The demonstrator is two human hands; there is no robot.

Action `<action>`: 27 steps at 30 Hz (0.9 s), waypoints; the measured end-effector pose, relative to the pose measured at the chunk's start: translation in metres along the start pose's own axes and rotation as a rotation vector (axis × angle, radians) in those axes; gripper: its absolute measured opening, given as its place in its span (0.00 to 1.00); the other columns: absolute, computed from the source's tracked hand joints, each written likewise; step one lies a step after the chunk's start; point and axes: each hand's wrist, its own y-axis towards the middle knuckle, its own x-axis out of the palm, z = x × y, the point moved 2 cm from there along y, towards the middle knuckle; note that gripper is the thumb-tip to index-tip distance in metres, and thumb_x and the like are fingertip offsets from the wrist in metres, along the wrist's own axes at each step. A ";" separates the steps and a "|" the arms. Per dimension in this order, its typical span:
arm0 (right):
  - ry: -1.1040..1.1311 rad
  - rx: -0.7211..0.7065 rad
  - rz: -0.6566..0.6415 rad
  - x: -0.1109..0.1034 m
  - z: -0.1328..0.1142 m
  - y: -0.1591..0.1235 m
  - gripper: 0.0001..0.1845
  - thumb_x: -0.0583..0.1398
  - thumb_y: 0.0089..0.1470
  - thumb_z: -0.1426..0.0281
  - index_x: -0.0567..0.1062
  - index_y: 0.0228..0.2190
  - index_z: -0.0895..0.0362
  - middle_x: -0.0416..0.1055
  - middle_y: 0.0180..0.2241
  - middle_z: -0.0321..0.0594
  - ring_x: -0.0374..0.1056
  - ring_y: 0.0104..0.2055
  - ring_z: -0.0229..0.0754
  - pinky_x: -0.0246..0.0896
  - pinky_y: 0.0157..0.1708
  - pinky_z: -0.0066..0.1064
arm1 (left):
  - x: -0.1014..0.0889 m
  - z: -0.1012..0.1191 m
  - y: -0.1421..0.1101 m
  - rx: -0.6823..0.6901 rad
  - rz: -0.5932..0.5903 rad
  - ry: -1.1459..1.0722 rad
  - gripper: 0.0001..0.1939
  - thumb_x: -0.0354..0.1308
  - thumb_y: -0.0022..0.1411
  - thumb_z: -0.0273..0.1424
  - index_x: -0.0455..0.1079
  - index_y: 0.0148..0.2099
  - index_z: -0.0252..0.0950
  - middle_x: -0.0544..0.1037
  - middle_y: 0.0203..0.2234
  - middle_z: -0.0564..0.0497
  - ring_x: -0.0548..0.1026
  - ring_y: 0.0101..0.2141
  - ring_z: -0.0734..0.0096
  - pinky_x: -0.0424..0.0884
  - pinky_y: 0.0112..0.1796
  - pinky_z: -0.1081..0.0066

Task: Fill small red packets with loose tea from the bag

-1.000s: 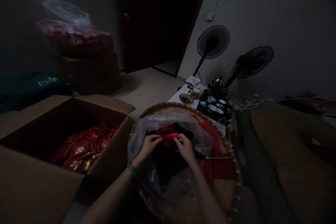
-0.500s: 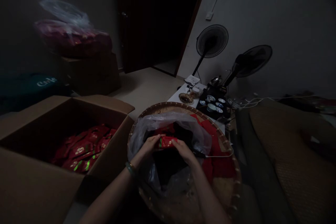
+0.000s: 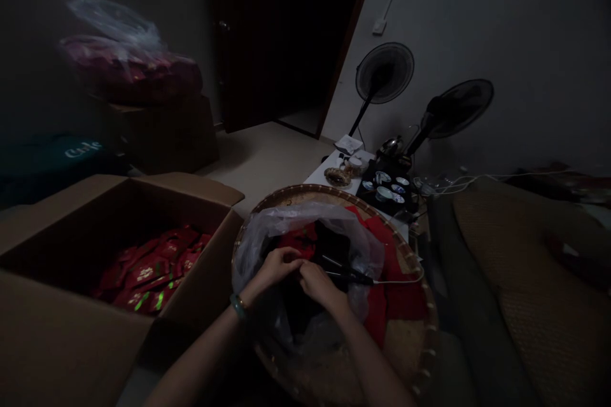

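My left hand (image 3: 277, 267) and my right hand (image 3: 319, 283) meet over the open clear plastic bag (image 3: 258, 235) in the round woven tray (image 3: 405, 356). Their fingers are curled in and pinched together. Whatever lies between the fingertips is hidden by the hands and the dim light. Just beyond the left fingers, red packets (image 3: 301, 236) show inside the bag. Right of my right hand lies a black corded tool (image 3: 356, 276) with two slim arms, resembling a hair straightener. Its white cable (image 3: 398, 282) runs over red pouches or cloth (image 3: 403, 296) in the tray.
An open cardboard box (image 3: 191, 305) with several red packets (image 3: 153, 270) stands at the left. Beyond the tray, a low table (image 3: 319, 173) bears cups (image 3: 384, 193) and small dishes. Two fans (image 3: 386, 73) stand near the wall. A bagged stack (image 3: 133, 70) sits on another box (image 3: 167, 133).
The red packet held stretched between both hands is now out of clear sight. My right hand has moved left and turned inward, meeting the left fingertips. More of the black tool shows.
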 end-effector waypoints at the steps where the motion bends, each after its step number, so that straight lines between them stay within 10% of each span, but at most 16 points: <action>1: -0.013 -0.001 -0.006 -0.001 0.000 0.001 0.17 0.51 0.48 0.81 0.71 0.39 0.63 0.72 0.40 0.49 0.68 0.43 0.44 0.57 0.42 0.29 | -0.001 -0.003 0.002 -0.018 -0.007 -0.018 0.13 0.56 0.52 0.32 0.73 0.39 0.32 0.78 0.31 0.49 0.75 0.33 0.69 0.68 0.35 0.74; 9: 0.008 -0.066 0.051 0.003 0.007 0.005 0.11 0.53 0.50 0.76 0.71 0.37 0.60 0.73 0.36 0.46 0.67 0.38 0.44 0.56 0.40 0.30 | -0.010 -0.005 0.006 -0.004 -0.024 0.041 0.14 0.55 0.52 0.31 0.73 0.40 0.31 0.78 0.34 0.48 0.74 0.34 0.69 0.67 0.37 0.74; 15: 0.484 -0.060 0.099 0.004 0.018 0.009 0.19 0.50 0.48 0.79 0.69 0.42 0.60 0.71 0.29 0.37 0.65 0.30 0.36 0.57 0.32 0.26 | -0.013 -0.001 0.007 0.034 -0.021 0.183 0.13 0.54 0.51 0.28 0.73 0.41 0.33 0.78 0.34 0.49 0.74 0.34 0.70 0.66 0.36 0.75; 22: 0.805 -0.032 0.044 -0.006 0.015 0.008 0.21 0.49 0.54 0.68 0.67 0.49 0.57 0.67 0.50 0.43 0.61 0.52 0.42 0.51 0.53 0.36 | -0.011 0.004 0.004 -0.062 0.051 0.391 0.14 0.53 0.49 0.26 0.74 0.38 0.34 0.78 0.33 0.47 0.73 0.34 0.67 0.65 0.35 0.74; 27: 0.933 0.024 0.375 0.002 0.025 0.002 0.18 0.49 0.56 0.65 0.68 0.45 0.56 0.73 0.36 0.41 0.68 0.39 0.42 0.62 0.42 0.35 | -0.013 0.001 0.004 -0.162 0.030 0.274 0.16 0.49 0.50 0.25 0.76 0.37 0.33 0.78 0.32 0.47 0.74 0.33 0.68 0.66 0.34 0.74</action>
